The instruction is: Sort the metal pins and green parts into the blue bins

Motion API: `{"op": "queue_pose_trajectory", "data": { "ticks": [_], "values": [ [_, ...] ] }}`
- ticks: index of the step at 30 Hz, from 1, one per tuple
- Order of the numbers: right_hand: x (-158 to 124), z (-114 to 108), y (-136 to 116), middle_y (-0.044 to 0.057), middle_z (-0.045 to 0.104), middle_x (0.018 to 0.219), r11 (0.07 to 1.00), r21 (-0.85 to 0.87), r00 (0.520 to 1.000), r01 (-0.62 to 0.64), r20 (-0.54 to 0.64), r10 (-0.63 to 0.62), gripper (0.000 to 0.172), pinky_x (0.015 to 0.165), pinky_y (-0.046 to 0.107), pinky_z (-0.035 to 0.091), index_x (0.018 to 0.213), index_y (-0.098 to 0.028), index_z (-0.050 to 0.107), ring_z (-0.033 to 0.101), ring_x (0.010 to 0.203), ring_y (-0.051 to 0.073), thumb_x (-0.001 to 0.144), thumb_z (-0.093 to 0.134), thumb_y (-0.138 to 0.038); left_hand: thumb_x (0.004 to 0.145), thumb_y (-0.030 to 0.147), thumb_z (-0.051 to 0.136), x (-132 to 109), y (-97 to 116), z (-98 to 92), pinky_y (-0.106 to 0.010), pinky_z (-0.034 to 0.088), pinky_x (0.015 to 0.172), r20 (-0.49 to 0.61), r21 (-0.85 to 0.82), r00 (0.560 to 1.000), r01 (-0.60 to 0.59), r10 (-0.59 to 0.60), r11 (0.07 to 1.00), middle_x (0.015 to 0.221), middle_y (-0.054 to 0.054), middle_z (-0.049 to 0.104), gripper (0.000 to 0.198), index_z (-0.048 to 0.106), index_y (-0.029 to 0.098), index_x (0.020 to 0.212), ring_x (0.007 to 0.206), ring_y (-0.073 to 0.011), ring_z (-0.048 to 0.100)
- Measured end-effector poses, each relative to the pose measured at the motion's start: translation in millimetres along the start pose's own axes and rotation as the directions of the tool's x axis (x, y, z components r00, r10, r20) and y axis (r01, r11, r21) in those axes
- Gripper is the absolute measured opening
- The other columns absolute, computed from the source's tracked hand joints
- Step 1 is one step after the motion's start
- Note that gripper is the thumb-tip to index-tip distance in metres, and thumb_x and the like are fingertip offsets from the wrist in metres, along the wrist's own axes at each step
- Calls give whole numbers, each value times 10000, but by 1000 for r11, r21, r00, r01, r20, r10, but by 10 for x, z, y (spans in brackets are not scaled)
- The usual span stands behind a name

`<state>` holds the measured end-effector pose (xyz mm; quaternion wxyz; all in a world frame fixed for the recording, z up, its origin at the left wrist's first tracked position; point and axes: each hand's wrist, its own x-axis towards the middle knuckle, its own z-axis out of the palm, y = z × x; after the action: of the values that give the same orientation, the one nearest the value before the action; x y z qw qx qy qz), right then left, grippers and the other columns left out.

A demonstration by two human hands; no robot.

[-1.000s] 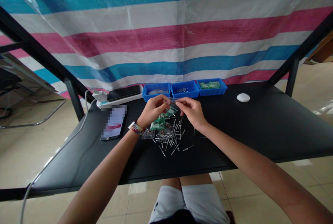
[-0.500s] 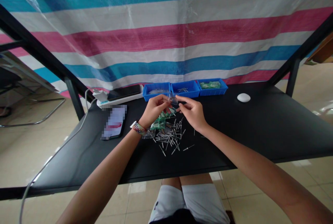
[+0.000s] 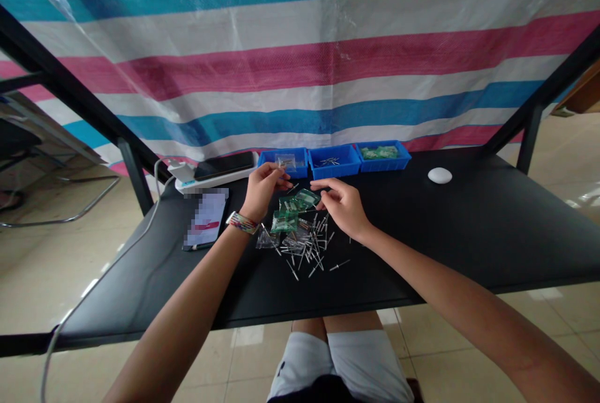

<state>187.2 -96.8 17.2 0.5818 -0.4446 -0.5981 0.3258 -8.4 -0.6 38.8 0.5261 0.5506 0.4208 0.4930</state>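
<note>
My left hand is at the front of the left blue bin, its fingers pinched on a small clear plastic bag that sticks out over the bin. A single rivet shows just beside those fingertips. My right hand hovers at the right of the pile, thumb and forefinger apart, with nothing visible in it. Beneath and between the hands lie small green bags, several loose silver blind rivets and another clear bag.
A middle blue bin holds a few rivets, and the right blue bin holds green bags. To the left are a phone and a power strip with a dark phone on it. A white mouse sits right on the black table.
My left hand has moved left and slightly up with the clear bag, away from my right hand. The right hand has shifted slightly left and down, and its fingers are free of the bag.
</note>
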Motion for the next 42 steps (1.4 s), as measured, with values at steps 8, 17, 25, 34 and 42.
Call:
{"op": "queue_pose_trajectory", "data": {
  "ticks": [8, 17, 25, 34, 42],
  "values": [
    [-48, 8, -31, 48, 747, 988, 957, -191, 971, 217, 141, -191, 260, 619, 286, 538, 996, -208, 769, 691, 692, 152, 943, 543, -91, 809, 273, 699, 48, -15, -79, -323, 624, 774, -53, -135, 998, 24, -31, 991, 1220, -165, 782, 360, 736, 125, 1135, 872, -218, 801],
    [-376, 295, -264, 120, 729, 1240, 661, -275, 625, 698, 685, -374, 324, 1129, 462, 495, 1311, -179, 732, 591, 1253, 285, 1029, 616, -288, 735, 278, 705, 78, -26, -110, -212, 545, 595, -124, -62, 992, -42, 34, 997, 913, -55, 764, 226, 719, 149, 920, 681, -138, 731],
    [-407, 547, -263, 190, 616, 1504, 526, -473, 665, 706, 699, -263, 588, 1254, 596, 334, 1484, -138, 621, 448, 1467, 395, 1049, 586, -533, 734, 281, 701, 61, 5, -88, -213, 539, 585, -118, -28, 992, -49, 46, 998, 881, -48, 750, 213, 720, 151, 901, 666, -137, 714],
    [-365, 601, -205, 165, 724, 1383, 548, -522, 717, 654, 658, -229, 470, 1289, 570, 271, 1346, -81, 700, 487, 1476, 369, 1052, 617, -438, 739, 300, 691, 29, 13, -65, -216, 524, 568, -103, 3, 993, -54, 54, 999, 875, -52, 750, 210, 721, 158, 891, 658, -141, 698],
    [-254, 597, -128, 117, 762, 1095, 582, -568, 790, 582, 565, -239, 253, 1131, 467, 437, 1020, -150, 800, 579, 1233, 304, 1078, 585, -270, 733, 292, 665, 27, 8, -54, -217, 510, 556, -103, 33, 993, -57, 61, 998, 845, -52, 744, 192, 708, 160, 865, 643, -143, 692]
  ]
}}
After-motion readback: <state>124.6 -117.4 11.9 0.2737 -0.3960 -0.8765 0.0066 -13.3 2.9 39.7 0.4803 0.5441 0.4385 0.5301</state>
